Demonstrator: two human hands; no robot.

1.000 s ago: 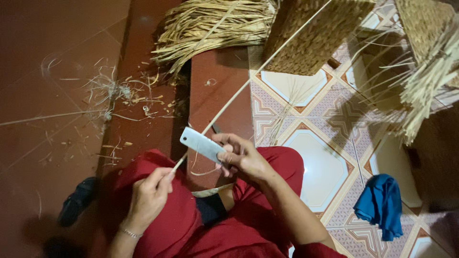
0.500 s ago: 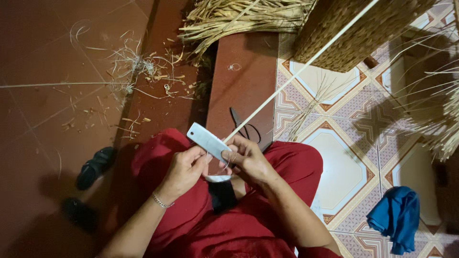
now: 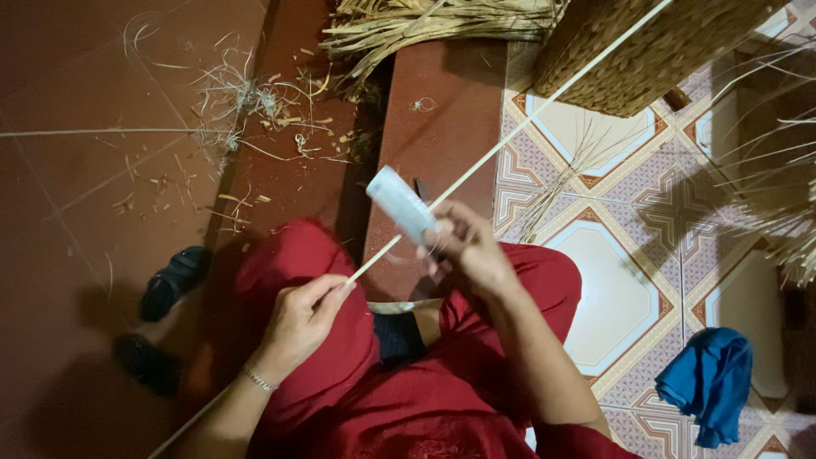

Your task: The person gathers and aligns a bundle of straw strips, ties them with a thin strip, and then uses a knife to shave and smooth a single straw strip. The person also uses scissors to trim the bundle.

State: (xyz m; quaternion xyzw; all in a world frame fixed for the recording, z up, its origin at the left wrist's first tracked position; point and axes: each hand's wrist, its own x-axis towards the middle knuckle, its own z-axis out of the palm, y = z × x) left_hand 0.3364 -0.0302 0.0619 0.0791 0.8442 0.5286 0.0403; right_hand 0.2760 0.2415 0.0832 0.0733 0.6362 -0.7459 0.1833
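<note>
1. A dark red tiled floor (image 3: 93, 195) meets patterned tiles.
2. A long, thin, pale cane strip (image 3: 527, 123) slants up over the lap.
3. The left hand (image 3: 299, 321) pinches its low end.
4. The right hand (image 3: 467, 248) grips a wide grey blade (image 3: 401, 204) against it.

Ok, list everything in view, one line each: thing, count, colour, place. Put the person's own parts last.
cane strip: one, pale, running diagonally from the left hand to the top right
knife blade: one, grey-white, against the strip at centre
straw bundle: one, tan, top centre
woven basket: one, brown, top right
shavings: scattered, pale, on the red floor at upper left
sandals: two, black, lower left
cloth: one, blue, on the patterned tiles at lower right
bracelet: one, silver, left wrist
left hand: pinching the strip's near end
right hand: gripping the knife
</note>
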